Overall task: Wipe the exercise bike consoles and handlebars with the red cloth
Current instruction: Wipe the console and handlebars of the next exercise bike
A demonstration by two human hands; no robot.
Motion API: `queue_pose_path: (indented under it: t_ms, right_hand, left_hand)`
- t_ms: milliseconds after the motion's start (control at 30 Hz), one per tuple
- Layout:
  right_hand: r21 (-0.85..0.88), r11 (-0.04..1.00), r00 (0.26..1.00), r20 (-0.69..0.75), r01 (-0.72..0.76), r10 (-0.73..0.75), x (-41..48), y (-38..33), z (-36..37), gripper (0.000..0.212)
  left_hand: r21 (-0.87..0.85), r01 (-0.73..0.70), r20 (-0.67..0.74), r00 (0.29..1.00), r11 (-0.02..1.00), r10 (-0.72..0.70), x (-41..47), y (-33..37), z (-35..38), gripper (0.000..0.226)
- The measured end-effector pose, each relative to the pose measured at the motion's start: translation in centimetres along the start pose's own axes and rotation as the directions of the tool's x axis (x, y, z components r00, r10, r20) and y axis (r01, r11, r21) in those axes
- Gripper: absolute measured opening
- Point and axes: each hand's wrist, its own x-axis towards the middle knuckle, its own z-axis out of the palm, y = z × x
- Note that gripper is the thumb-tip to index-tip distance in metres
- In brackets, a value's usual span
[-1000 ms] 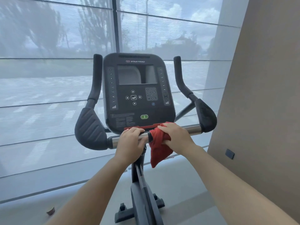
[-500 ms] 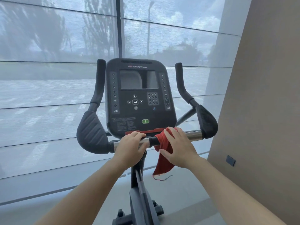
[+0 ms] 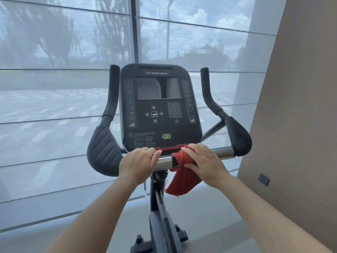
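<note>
The console (image 3: 160,128) reads STAR TRAC above its dark screen (image 3: 156,88), with numbered columns (image 3: 130,102) either side and a green button (image 3: 166,136) below. Just under the console the left hand (image 3: 138,163) curls round the chrome handlebar (image 3: 223,153); the right hand (image 3: 206,163) clasps the red cloth (image 3: 182,181) over that bar. Behind the console hang sheer blinds (image 3: 54,106); right of it, a beige wall (image 3: 300,106).

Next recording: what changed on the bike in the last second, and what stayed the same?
The right hand loosened from a fist round the red cloth to flatter fingers laid over it on the handlebar, thumb beneath; the cloth's hanging tail spread wider. The left hand kept its grip on the handlebar beside the cloth; the console looks unchanged.
</note>
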Motion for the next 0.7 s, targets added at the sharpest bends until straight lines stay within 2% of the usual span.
queue_pose_path:
  t_ms: [100,267,367,500,600,700]
  right_hand:
    - [0.033,0.996,0.995,-0.046,-0.082,0.083,0.3,-0.9,0.2,0.048]
    - [0.014,1.0,0.999,-0.037,-0.015,0.015,0.5,-2.5,0.9,0.046]
    - [0.037,0.999,0.998,-0.04,-0.038,0.039,0.8,-1.3,0.2,0.039]
    - [0.277,0.936,0.962,-0.097,-0.219,0.254,2.3,-1.5,-0.3,0.025]
    - [0.367,0.906,0.949,-0.149,-0.209,0.279,2.5,-1.5,-0.7,0.024]
    - [0.399,0.9,0.918,-0.263,-0.176,0.296,2.6,-0.7,-1.8,0.023]
  left_hand:
    - [0.024,-0.008,0.007,1.0,1.0,0.007,0.1,0.1,-0.1,0.047]
    - [0.024,0.0,0.015,1.0,1.0,0.0,0.3,0.0,0.1,0.051]
    - [0.02,-0.023,0.023,0.999,1.0,0.022,0.2,0.0,0.1,0.049]
    - [0.008,-0.011,0.03,0.999,1.0,0.011,0.2,-0.1,-0.1,0.051]
    - [0.009,-0.018,0.03,0.999,1.0,0.018,0.3,-0.1,0.0,0.051]
    - [0.009,-0.021,0.022,1.0,1.0,0.021,0.4,-0.1,0.1,0.051]
